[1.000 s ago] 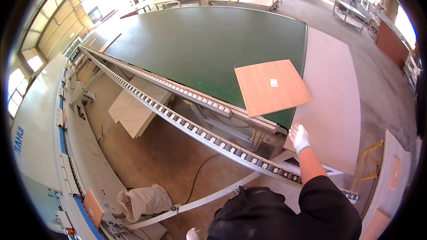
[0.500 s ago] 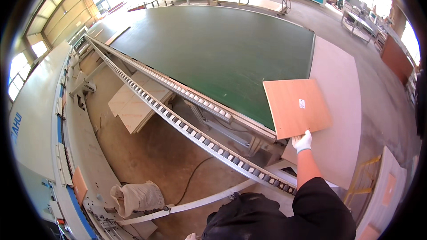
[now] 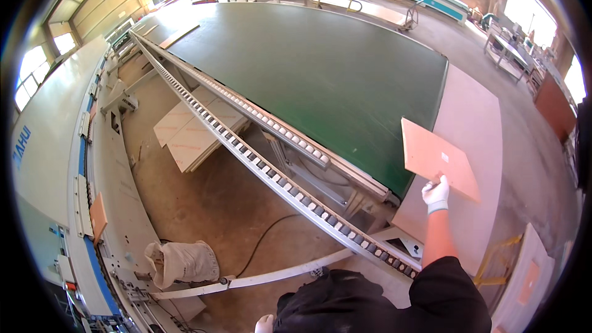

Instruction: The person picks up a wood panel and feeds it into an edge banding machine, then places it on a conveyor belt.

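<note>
The right hand [image 3: 436, 194], white-gloved with the arm stretched forward, gripped the near edge of a flat reddish-brown wooden panel [image 3: 436, 157]. The panel was tilted beside the large green counter [image 3: 308, 68]. The left hand [image 3: 265, 324] barely showed, its grip impossible to tell.

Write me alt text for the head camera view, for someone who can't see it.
A white-gloved right hand grips the near edge of a flat reddish-brown wooden panel, held off the corner of a large green-topped work table. A long metal roller rail runs diagonally beside the table, and the gloved left hand hangs empty at the frame's bottom edge.
</note>
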The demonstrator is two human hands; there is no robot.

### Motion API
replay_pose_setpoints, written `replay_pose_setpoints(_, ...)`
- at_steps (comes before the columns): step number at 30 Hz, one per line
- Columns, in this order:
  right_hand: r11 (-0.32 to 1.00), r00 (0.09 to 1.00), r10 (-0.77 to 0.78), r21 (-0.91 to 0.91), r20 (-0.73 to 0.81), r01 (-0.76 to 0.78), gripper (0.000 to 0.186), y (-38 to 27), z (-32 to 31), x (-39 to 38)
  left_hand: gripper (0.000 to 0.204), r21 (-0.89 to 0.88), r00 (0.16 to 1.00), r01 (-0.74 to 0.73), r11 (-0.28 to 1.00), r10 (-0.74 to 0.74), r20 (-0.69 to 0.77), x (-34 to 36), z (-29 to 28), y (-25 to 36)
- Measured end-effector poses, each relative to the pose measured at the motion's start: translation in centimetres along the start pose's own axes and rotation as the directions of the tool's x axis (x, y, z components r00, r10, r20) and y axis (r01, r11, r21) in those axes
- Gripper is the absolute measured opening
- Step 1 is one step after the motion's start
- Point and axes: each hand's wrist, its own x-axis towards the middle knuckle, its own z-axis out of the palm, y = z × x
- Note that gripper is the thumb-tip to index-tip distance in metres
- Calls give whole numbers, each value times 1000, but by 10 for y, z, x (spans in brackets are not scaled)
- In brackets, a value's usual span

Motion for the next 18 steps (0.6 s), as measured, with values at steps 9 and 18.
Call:
replay_pose_setpoints(9, 973, 934, 183, 76, 308, -216, 30, -33, 18, -106, 34, -840, 970, 161, 518, -239, 38, 59, -26, 6)
replay_pose_setpoints(18, 586, 653, -510, -329, 560, 740, 10, 20, -11, -171, 44, -654, 872, -480, 585, 241, -425, 66, -178, 210)
